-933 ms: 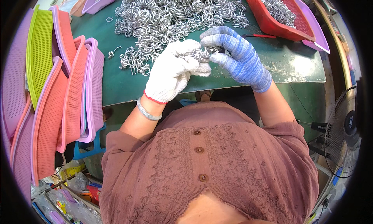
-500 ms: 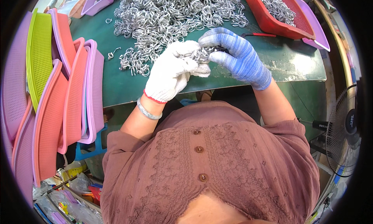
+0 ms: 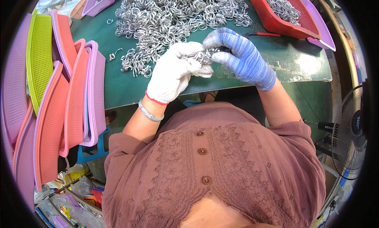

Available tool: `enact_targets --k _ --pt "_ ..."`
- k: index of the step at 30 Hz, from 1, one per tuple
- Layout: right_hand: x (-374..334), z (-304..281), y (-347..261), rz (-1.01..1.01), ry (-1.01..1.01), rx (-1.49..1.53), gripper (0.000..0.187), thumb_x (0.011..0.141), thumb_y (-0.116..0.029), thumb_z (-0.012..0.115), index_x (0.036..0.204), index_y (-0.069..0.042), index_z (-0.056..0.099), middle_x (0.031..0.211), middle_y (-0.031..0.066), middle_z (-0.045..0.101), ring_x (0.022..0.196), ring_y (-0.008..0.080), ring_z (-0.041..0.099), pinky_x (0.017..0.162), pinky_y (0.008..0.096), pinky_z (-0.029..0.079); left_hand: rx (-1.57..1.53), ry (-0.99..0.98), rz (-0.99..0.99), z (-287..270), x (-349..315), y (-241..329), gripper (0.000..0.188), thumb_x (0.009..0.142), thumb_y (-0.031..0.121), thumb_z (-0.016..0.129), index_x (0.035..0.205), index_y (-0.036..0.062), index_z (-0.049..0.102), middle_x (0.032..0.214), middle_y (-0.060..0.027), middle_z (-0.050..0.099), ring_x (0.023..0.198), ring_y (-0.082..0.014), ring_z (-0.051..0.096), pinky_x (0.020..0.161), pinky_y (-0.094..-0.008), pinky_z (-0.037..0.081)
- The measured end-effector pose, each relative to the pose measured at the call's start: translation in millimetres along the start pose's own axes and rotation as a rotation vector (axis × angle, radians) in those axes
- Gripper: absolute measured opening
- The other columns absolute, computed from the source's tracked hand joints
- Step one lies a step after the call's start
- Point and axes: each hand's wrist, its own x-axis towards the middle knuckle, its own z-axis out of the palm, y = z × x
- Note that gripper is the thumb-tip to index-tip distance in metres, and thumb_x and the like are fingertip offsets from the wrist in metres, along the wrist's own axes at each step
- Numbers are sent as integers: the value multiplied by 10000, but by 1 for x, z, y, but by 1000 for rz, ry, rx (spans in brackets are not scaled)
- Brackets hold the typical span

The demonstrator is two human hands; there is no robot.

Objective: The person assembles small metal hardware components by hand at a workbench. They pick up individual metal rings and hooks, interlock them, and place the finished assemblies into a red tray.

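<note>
My left hand [image 3: 169, 72], in a white knit glove with a red cuff edge, is closed around a small bunch of silvery metal rings [image 3: 201, 56]. Against that bunch, my right hand [image 3: 242, 56] in a blue knit glove bends its thumb and fingers together at a small dark piece whose kind I cannot make out. Both hands are over the near edge of the green table [image 3: 130, 87]. Just beyond them spreads a big heap of similar metal rings [image 3: 169, 18]. A thin red-handled tool [image 3: 265, 34] lies beside my right hand, its other end partly hidden.
A red basket [image 3: 284, 24] of metal pieces sits at the far right, over a purple tray [image 3: 325, 40]. Pink, purple and green baskets [image 3: 51, 121] are stacked at the left. A purple container [image 3: 98, 4] stands far left. A black fan [image 3: 349, 129] is on the right.
My right fingers have shifted very slightly at the bunch of rings. My left hand keeps its hold in nearly the same place.
</note>
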Motion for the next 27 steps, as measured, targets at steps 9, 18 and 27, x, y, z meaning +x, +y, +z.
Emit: enact_targets --k 9,18,27 --pt "1 -2 -9 525 -46 406 263 905 -56 537 1153 -30 619 944 49 615 765 74 556 658 218 480 81 -13 43 7 -3 7 357 804 -13 638 1154 -37 571 976 -164 665 819 -251 678 748 -363 579" --pt "-3 1 0 498 -112 516 355 937 -116 501 1281 -71 578 753 -3 604 605 35 517 564 171 451 -16 -1 -39 6 -3 8 258 864 12 608 1111 -58 585 965 -156 667 835 -223 680 748 -332 573" --pt "-2 2 -2 527 -94 501 370 938 -162 523 1291 -63 565 797 2 626 610 35 534 560 177 454 -202 -93 -39 -7 -5 0 300 923 103 561 1180 -48 529 986 -158 635 817 -230 649 732 -356 550"
